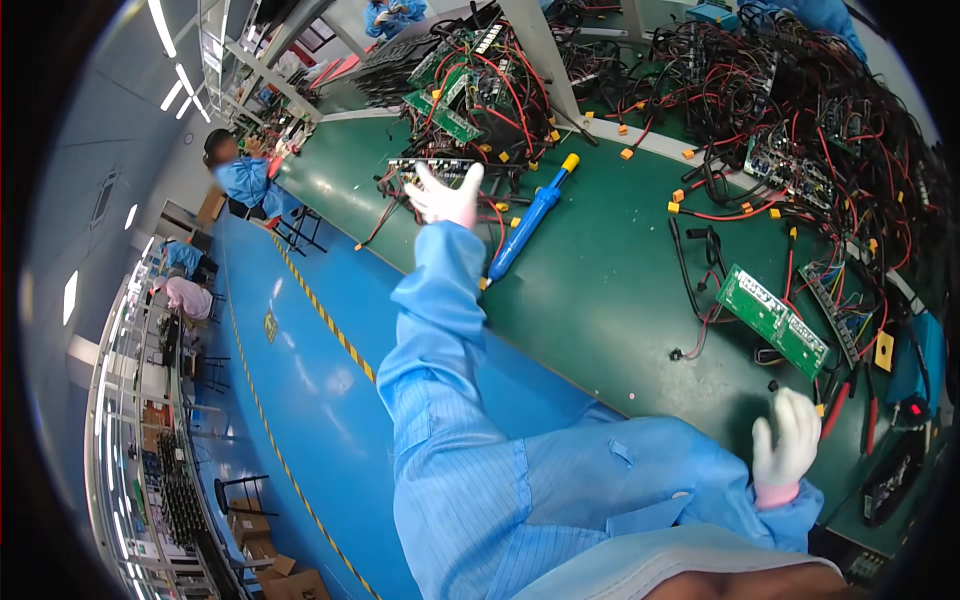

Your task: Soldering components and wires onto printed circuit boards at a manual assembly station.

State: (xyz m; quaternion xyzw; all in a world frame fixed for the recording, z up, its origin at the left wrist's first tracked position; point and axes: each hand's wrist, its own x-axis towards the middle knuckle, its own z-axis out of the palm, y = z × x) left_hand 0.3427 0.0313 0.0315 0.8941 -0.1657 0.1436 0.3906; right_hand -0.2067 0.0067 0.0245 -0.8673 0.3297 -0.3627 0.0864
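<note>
My left hand (447,197), in a white glove, reaches far out over the green bench with its fingers spread. Its fingertips are at the near edge of a circuit board (432,166) with wires hanging off it; whether they touch it I cannot tell. Just right of this hand lies a blue desoldering pump (527,228) with a yellow end. My right hand (787,440), also gloved in white, is held near the bench's front edge, fingers stretched and nothing in them. Beyond it lies a green circuit board (773,318) with white labels, next to a narrower wired board (832,312).
Heaps of wired circuit boards (490,85) and black and red cables (800,130) with yellow connectors fill the bench's far side. Red-handled pliers (836,410) and a blue device (915,370) with a red light sit at right. A metal post (540,55) rises behind. Other people work farther off.
</note>
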